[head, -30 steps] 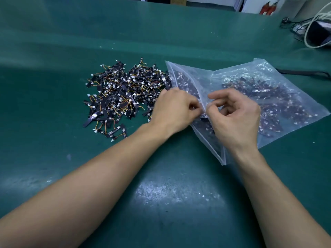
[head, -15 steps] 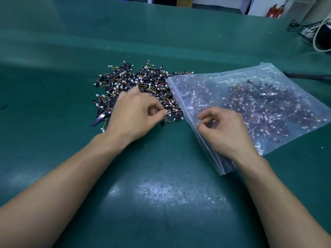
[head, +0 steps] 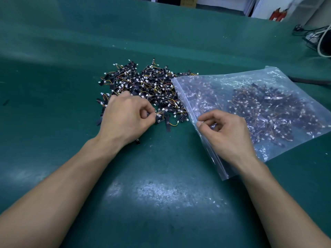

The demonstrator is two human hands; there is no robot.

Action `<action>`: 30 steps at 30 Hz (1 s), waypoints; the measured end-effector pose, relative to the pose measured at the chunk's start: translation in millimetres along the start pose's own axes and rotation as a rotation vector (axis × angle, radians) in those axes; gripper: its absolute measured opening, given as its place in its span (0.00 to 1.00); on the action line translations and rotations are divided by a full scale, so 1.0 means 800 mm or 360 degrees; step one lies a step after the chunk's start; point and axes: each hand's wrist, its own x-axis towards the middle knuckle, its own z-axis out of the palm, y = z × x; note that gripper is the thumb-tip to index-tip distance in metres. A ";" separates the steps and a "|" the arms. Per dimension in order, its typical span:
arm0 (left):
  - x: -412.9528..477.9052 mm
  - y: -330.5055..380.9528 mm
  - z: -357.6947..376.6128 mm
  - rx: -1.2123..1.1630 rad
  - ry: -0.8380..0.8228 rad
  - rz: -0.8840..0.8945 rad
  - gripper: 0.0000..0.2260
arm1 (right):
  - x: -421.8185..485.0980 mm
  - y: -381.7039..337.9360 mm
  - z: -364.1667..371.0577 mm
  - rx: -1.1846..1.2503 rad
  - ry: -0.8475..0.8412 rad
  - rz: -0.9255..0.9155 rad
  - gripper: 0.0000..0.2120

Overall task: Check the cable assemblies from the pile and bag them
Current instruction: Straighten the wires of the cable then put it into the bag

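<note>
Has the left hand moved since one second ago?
Yes. The left hand went leftward, away from the bag, and now pinches a cable assembly at the near side of the pile.

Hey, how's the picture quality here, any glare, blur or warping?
In the head view, overhead light leaves a broad whitish glare on the green mat near the bottom; small glints speckle the plastic bag; lines across the mat bow, as with a wide-angle lens; the top right corner is smeared; the left hand, right hand and pile of cable assemblies look sharp.
</note>
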 end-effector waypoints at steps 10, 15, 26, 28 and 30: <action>-0.002 -0.002 -0.006 -0.0277 0.0078 0.0218 0.04 | -0.006 -0.007 0.003 0.0098 -0.0023 -0.0133 0.06; -0.006 0.007 0.000 -0.0285 0.0015 0.0612 0.04 | -0.008 -0.013 0.003 0.0283 -0.0126 -0.0170 0.08; -0.007 0.014 0.004 -0.0270 -0.0056 0.0828 0.04 | -0.011 -0.020 0.003 0.0418 -0.0317 -0.0124 0.13; -0.008 0.014 0.006 -0.0278 -0.0042 0.0832 0.04 | -0.010 -0.020 0.003 0.0418 -0.0352 -0.0120 0.13; -0.009 0.015 0.007 -0.0296 -0.0001 0.0821 0.04 | -0.011 -0.020 0.002 0.0409 -0.0392 -0.0124 0.13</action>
